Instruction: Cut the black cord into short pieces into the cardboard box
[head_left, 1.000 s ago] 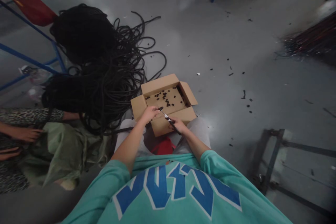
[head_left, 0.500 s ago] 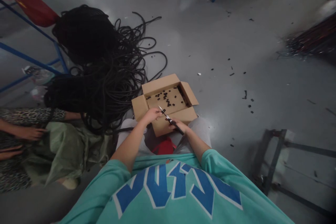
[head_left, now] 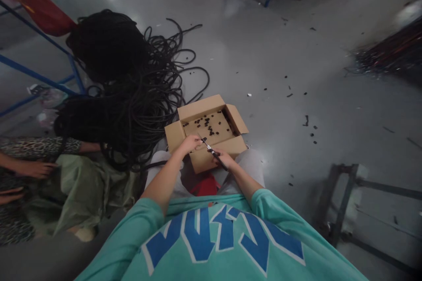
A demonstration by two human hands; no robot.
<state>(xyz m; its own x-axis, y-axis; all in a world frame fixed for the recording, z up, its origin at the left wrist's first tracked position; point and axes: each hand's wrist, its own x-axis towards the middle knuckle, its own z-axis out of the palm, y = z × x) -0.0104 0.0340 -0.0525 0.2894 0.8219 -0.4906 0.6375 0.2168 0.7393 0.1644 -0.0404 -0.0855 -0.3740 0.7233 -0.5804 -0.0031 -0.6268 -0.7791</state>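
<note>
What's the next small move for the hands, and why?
Probably squeeze the scissors with the right hand: their blades reach a dark bit beside the left hand's fingertips, at the open box holding small black pieces.

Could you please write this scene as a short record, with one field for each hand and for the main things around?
Cardboard box: open, flaps spread outward
Black pieces: scattered inside the box
Left hand: at the box's near side, close to a dark piece; grip unclear
Right hand: holds a scissors-like tool, blades pointing forward and left
Black cord: large tangled heap, left of the box
Co-worker's hand: far left, near green cloth
</note>
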